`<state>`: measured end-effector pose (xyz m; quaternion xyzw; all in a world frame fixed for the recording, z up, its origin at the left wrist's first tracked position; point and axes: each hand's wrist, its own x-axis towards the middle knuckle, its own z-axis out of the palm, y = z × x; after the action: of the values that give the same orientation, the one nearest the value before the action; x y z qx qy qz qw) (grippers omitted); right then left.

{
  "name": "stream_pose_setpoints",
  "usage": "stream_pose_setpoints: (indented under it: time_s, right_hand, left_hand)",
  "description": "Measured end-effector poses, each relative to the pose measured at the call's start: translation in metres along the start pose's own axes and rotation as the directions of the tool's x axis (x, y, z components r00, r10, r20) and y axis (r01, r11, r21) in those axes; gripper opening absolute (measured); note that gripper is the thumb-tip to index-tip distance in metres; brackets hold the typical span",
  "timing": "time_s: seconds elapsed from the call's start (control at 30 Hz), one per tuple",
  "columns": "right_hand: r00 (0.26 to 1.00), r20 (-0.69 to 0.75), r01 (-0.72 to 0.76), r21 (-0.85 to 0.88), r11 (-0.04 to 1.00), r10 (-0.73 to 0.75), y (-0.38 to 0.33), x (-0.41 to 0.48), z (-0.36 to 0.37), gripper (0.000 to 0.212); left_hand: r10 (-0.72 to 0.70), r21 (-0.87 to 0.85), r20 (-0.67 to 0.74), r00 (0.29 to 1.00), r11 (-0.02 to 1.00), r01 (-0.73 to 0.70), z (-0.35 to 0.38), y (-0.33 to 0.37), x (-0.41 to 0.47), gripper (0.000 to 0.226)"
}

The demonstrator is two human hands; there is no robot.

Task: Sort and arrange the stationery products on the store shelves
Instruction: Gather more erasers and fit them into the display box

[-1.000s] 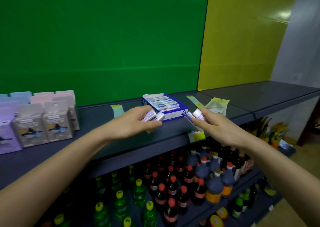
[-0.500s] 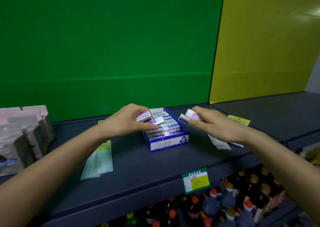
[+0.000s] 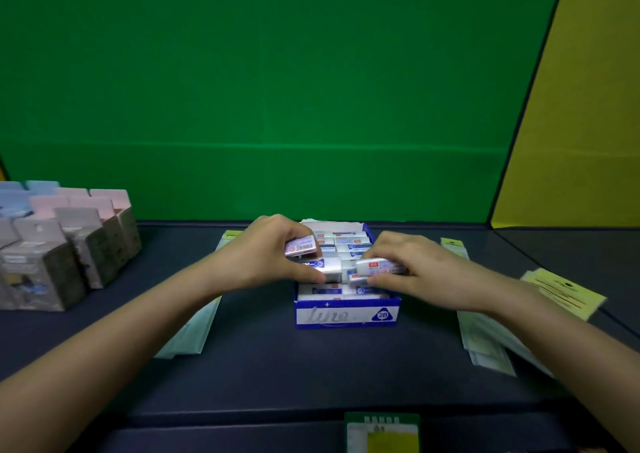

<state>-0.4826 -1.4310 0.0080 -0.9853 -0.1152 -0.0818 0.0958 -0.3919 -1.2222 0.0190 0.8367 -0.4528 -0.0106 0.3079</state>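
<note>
A blue and white open carton [image 3: 346,314] marked 2B stands in the middle of the dark shelf [image 3: 311,366], filled with small wrapped erasers [image 3: 349,239]. My left hand [image 3: 263,252] hovers over the carton's left side and grips two erasers [image 3: 301,246]. Over its right side, my right hand [image 3: 415,269] pinches two more erasers [image 3: 379,266], held low just above the packed rows. Both hands nearly meet above the carton.
Pastel pink, blue and grey boxed packs [image 3: 59,245] stand in rows at the left. Flat pale packets lie left [image 3: 194,324] and right [image 3: 491,335] of the carton, with a yellow packet [image 3: 568,291] at far right. A price tag [image 3: 382,432] hangs on the shelf's front edge.
Both hands have come down and inward over the carton with their erasers. The view has closed in on the shelf, so the bottles below are out of sight.
</note>
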Motion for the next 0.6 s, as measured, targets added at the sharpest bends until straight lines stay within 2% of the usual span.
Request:
stream_pose_setpoints:
  time_s: [0.3,0.6]
  right_hand:
    - [0.999,-0.033,0.008,0.002,1.0,-0.008,0.004,0.011,0.01,0.04]
    - [0.998,-0.057,0.016,0.013,1.0,-0.015,0.002,0.01,0.012,0.033]
  left_hand:
    - [-0.1,0.007,-0.077,0.992,0.995,0.1,0.002,0.0,0.001,0.032]
    - [-0.107,0.042,-0.086,0.99,0.993,0.111,0.005,-0.002,-0.004,0.029]
